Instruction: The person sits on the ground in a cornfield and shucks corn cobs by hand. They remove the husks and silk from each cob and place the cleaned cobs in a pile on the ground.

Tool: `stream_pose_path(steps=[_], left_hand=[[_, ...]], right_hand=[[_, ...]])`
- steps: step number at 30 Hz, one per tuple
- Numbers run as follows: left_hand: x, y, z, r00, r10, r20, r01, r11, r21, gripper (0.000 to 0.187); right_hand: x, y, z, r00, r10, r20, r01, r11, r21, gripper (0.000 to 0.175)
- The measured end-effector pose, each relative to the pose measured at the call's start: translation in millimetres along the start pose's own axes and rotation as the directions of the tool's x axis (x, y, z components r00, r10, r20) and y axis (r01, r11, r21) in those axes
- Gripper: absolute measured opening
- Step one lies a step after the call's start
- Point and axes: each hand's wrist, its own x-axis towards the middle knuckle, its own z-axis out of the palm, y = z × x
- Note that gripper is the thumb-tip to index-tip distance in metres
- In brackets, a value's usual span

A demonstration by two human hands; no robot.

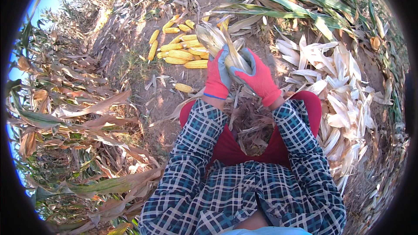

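An ear of corn in its pale dry husk (212,38) is held up before me, tilted to the upper left. My left hand (218,73), in a red and grey work glove, grips its left side. On the other side my right hand (256,73), gloved the same way, is closed around the lower husk. Some husk leaves (235,55) stand apart from the ear between my hands. Any kernels under the husk are hidden from view. Just beyond my left hand lies a pile of bare yellow corn cobs (179,54).
A single corn cob (183,87) lies near my left knee. Stripped pale husks (343,94) are heaped on the right. Dry corn stalks (81,117) crowd the left side, and cut green corn leaves (294,3) lie at the upper right. Bare soil (153,104) shows between them.
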Motion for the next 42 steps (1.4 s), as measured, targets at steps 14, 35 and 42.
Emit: stream_pose_path(steps=[14, 35, 42], left_hand=[[-3, -2, 7, 1.000, 0.003, -0.027, 0.001, 0.987, 0.163, 0.050], [4, 9, -17, 0.998, 0.036, -0.047, -0.043, 0.986, -0.161, 0.053], [-23, 5, 17, 0.937, -0.243, 0.252, 0.291, 0.940, -0.177, 0.052]], right_hand=[[1, -2, 3, 0.963, 0.148, -0.224, -0.051, 0.921, 0.387, 0.031], [-12, -29, -10, 0.960, 0.070, 0.272, -0.209, 0.826, 0.524, 0.035], [0, -28, -29, 0.856, -0.217, 0.469, -0.486, -0.032, 0.873, 0.062]])
